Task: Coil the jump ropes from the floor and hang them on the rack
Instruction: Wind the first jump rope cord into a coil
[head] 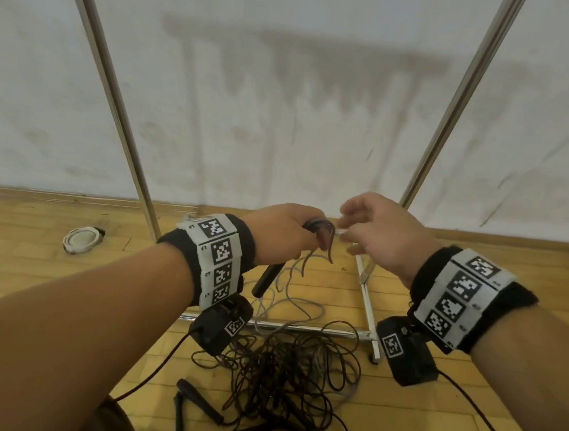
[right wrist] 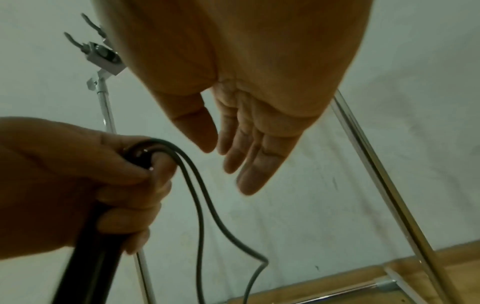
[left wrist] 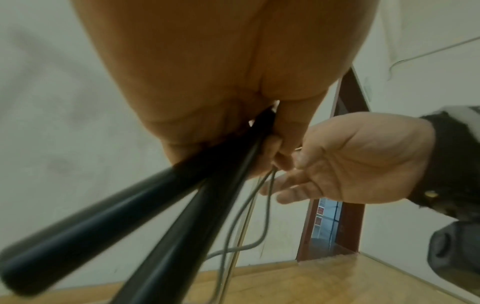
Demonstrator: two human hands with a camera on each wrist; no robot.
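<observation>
The left hand grips two black jump-rope handles, grey cord looping down. Beside it, the right hand has relaxed fingers and holds nothing.

Black handles in my left hand, with a grey cord running off them. The pile of ropes on the floor is mostly black, and that floor is yellowish wood. Rack is shiny silver, wall is stained off-white. My wristbands are black with black-and-white square codes.
</observation>
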